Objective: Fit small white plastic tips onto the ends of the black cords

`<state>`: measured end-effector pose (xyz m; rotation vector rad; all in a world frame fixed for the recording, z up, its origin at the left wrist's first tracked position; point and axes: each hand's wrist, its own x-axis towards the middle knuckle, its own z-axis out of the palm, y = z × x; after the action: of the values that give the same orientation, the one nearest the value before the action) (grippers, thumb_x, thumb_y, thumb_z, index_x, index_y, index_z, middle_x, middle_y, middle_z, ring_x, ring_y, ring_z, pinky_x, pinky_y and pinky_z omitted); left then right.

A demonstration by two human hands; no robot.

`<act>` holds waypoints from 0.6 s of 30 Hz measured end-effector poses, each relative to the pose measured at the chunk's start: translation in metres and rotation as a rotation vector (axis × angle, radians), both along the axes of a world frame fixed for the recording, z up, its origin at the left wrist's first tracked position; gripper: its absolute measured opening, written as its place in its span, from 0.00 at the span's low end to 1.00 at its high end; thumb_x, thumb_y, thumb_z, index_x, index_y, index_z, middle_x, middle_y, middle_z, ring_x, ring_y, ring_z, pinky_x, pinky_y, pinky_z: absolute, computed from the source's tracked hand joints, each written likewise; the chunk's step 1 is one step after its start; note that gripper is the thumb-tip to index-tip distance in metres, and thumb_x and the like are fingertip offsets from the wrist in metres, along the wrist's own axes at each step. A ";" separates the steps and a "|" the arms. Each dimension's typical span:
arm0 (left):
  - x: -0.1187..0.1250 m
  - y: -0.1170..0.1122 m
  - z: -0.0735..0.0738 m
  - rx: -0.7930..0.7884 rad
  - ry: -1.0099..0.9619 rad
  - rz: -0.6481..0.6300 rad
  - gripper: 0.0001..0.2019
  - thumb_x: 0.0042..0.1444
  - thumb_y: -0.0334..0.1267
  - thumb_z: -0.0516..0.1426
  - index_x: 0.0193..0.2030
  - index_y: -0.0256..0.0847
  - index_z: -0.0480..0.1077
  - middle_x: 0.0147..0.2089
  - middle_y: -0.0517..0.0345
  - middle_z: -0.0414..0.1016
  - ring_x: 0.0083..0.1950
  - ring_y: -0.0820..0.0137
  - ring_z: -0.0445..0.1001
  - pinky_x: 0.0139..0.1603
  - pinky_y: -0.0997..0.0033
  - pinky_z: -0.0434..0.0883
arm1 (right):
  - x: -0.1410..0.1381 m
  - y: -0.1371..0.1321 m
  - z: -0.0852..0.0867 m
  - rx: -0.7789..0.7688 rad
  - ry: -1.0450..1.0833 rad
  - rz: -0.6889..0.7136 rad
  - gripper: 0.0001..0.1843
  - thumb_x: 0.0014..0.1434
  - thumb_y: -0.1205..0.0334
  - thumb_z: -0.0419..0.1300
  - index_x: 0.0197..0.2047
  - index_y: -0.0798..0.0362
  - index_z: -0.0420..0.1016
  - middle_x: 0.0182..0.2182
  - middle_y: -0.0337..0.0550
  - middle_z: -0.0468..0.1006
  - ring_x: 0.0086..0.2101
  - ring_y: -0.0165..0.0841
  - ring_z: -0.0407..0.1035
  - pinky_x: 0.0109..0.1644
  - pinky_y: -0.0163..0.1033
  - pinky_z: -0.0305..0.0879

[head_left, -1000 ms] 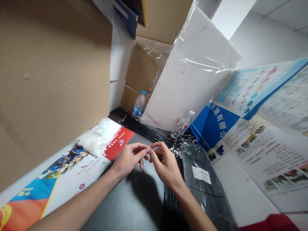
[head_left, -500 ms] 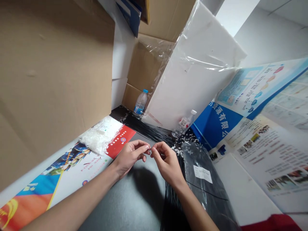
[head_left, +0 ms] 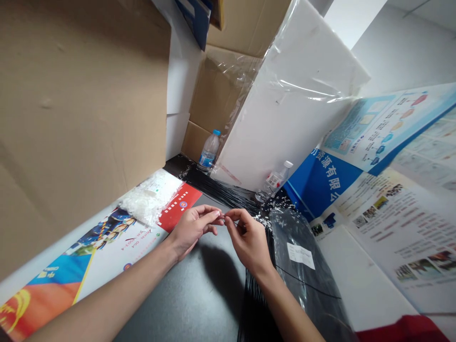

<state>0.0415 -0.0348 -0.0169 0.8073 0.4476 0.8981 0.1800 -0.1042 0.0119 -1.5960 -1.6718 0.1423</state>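
Observation:
Over the dark tabletop (head_left: 178, 294), my left hand (head_left: 194, 230) and my right hand (head_left: 249, 240) meet fingertip to fingertip. Each has thumb and forefinger pinched together. A thin black wire (head_left: 309, 283) crosses the plastic bag and passes behind my right wrist; a dark strand shows at the right fingertips. What the left fingertips pinch is tiny and reddish-dark, too small to name. Below my right hand lies a bundle of black wires (head_left: 254, 304). Small white pieces (head_left: 263, 221) are scattered just beyond it. A heap of white pieces in clear plastic (head_left: 151, 197) rests on the printed sheet to the left.
A large cardboard panel (head_left: 81, 118) stands at the left. Two bottles, one blue-capped (head_left: 209, 151) and one white-capped (head_left: 274, 183), stand near a white foam board (head_left: 285, 104). A clear bag with a label (head_left: 301, 255) lies at right. More black wires (head_left: 224, 190) stretch along the back.
The hands stay fingertip to fingertip, and the small dark piece between them shows slightly more. The view has shifted a little.

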 end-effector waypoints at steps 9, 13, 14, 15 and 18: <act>-0.002 0.001 -0.001 -0.038 0.020 -0.039 0.11 0.48 0.38 0.68 0.34 0.34 0.75 0.36 0.52 0.78 0.39 0.68 0.76 0.33 0.73 0.68 | 0.005 -0.003 0.002 0.283 -0.449 0.014 0.05 0.65 0.68 0.57 0.39 0.52 0.74 0.31 0.41 0.81 0.28 0.29 0.72 0.32 0.34 0.64; -0.003 0.001 0.000 -0.097 0.017 -0.119 0.12 0.46 0.38 0.69 0.33 0.33 0.76 0.32 0.55 0.77 0.35 0.72 0.74 0.33 0.74 0.67 | 0.005 -0.003 0.006 0.471 -0.602 0.068 0.06 0.64 0.72 0.57 0.38 0.53 0.73 0.32 0.40 0.82 0.31 0.29 0.74 0.36 0.34 0.66; -0.003 0.000 0.001 -0.110 0.007 -0.143 0.12 0.45 0.38 0.70 0.33 0.33 0.77 0.32 0.55 0.77 0.35 0.73 0.74 0.33 0.75 0.67 | 0.006 -0.003 0.006 0.495 -0.624 0.088 0.06 0.63 0.73 0.58 0.39 0.53 0.73 0.33 0.41 0.82 0.32 0.29 0.75 0.38 0.34 0.66; -0.004 0.000 0.001 -0.120 -0.003 -0.167 0.12 0.44 0.38 0.70 0.33 0.33 0.77 0.31 0.56 0.77 0.34 0.73 0.74 0.33 0.75 0.66 | 0.007 -0.003 0.007 0.504 -0.644 0.107 0.06 0.63 0.73 0.58 0.39 0.54 0.73 0.34 0.41 0.82 0.33 0.30 0.75 0.39 0.34 0.67; -0.005 0.000 0.003 -0.125 -0.027 -0.229 0.13 0.43 0.39 0.71 0.32 0.33 0.77 0.30 0.56 0.77 0.32 0.74 0.73 0.31 0.76 0.65 | 0.010 -0.004 0.007 0.512 -0.703 0.144 0.07 0.62 0.75 0.59 0.41 0.55 0.74 0.36 0.43 0.83 0.35 0.31 0.76 0.40 0.35 0.68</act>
<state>0.0363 -0.0350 -0.0143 0.7147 0.3757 0.6612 0.1899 -0.1086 0.0189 -1.1860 -2.1142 -0.7994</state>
